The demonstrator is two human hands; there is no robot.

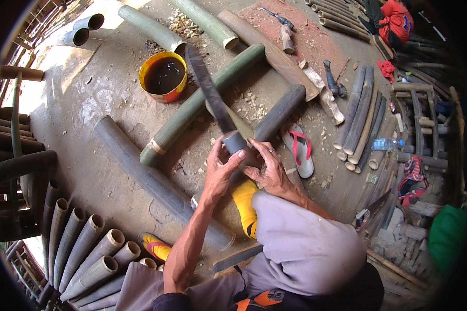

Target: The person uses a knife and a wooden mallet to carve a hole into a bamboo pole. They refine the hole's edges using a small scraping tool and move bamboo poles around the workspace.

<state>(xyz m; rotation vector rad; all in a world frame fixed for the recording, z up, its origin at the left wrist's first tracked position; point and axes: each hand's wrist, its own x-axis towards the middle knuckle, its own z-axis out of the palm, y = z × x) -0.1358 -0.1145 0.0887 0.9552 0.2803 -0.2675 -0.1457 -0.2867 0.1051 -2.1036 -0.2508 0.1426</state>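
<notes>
A machete with a long dark blade (pixel 208 85) points up and away from my hands. At the blade's lower end is a short grey cylinder (pixel 235 142); whether it belongs to the handle is unclear. My left hand (pixel 220 173) is closed around this part, thumb on its near side. Close beside it, my right hand (pixel 271 173) has curled fingers and wears a ring; what lies inside is mostly hidden. Beneath the blade a pale split strip (pixel 236 120) runs toward my right fingertips. A green bamboo pole (pixel 202 103) lies across the floor beyond, next to a dark bamboo piece (pixel 280 113).
A yellow-red bucket (pixel 180 88) holds dark liquid. A long grey bamboo pole (pixel 150 176) lies at left. Bamboo tubes (pixel 88 233) cluster at lower left, with more poles (pixel 360 114) at right. A sandal (pixel 297 150) and a plastic bottle (pixel 386 144) sit nearby. Another person (pixel 394 23) is far right.
</notes>
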